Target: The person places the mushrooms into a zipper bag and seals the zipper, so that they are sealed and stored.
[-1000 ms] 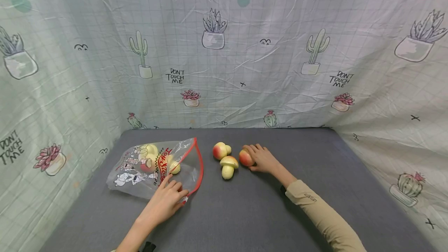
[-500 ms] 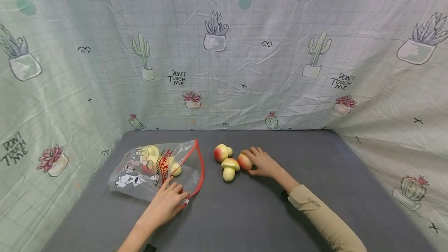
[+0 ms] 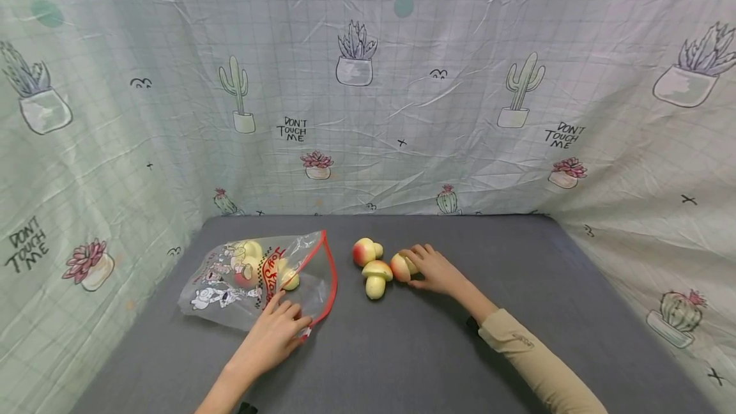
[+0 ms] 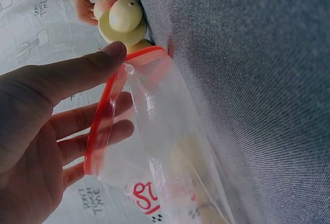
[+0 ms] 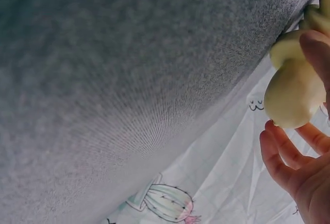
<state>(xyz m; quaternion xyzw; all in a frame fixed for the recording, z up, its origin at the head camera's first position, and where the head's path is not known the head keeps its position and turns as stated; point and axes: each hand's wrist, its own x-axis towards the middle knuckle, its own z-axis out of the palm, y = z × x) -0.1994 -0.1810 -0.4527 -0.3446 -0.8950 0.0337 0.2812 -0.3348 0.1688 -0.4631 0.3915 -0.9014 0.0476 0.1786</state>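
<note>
On the left lies a clear plastic bag point(image 3: 224, 302) with a red rim and printed cartoon figures. My left hand point(image 3: 275, 332) pinches its near rim; in the left wrist view the thumb point(image 4: 87, 72) is on one side and fingers show through the plastic. Inside the bag are yellow-and-red toy mushrooms point(image 3: 290, 281), partly covered by the print. My right hand point(image 3: 435, 271) holds another toy mushroom point(image 3: 399, 268), red cap to the left. In the right wrist view its pale stem point(image 5: 291, 95) sits between thumb and fingers. Two toy mushrooms point(image 3: 376, 280) lie between the hands.
Dark grey cloth covers the table point(image 3: 402, 363). Behind and at both sides hangs a pale curtain point(image 3: 402, 114) printed with cacti. The farther loose mushroom point(image 3: 365, 252) lies just right of the bag's mouth.
The mushroom in my right hand has turned, its cap shifting slightly left and its paler side now showing. My left hand stays on the bag's rim. The head view has tilted slightly.
</note>
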